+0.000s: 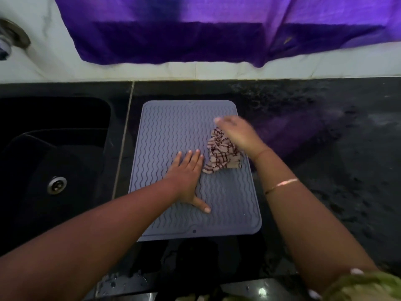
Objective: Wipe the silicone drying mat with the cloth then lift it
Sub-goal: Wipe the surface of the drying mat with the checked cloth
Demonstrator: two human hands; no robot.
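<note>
Fingers of the left hand lie straight and slightly spread, flat on the silicone drying mat, with the thumb stuck out toward the near edge; this hand holds nothing and only presses down. The right hand sits on top of the cloth near the mat's right edge. It is smeared by motion blur. Its fingers seem to reach out fairly straight past the cloth's far side, but I cannot tell whether the thumb or palm pinches the fabric underneath. A thin gold bangle rings the right forearm.

The mat is grey-lilac with wavy ridges and rounded corners. It lies flat on the black table, just beside the sink, its long side running away from the person. The cloth is beige with dark red checks, bunched up, and lies wholly on the mat between the 2 hands, touching the left hand's fingertips or nearly so.

The sink is dark, with 1 metal drain showing in its floor. Behind the table a purple fabric hangs over the pale tiled wall, and a metal tap fitting shows at the upper left.
</note>
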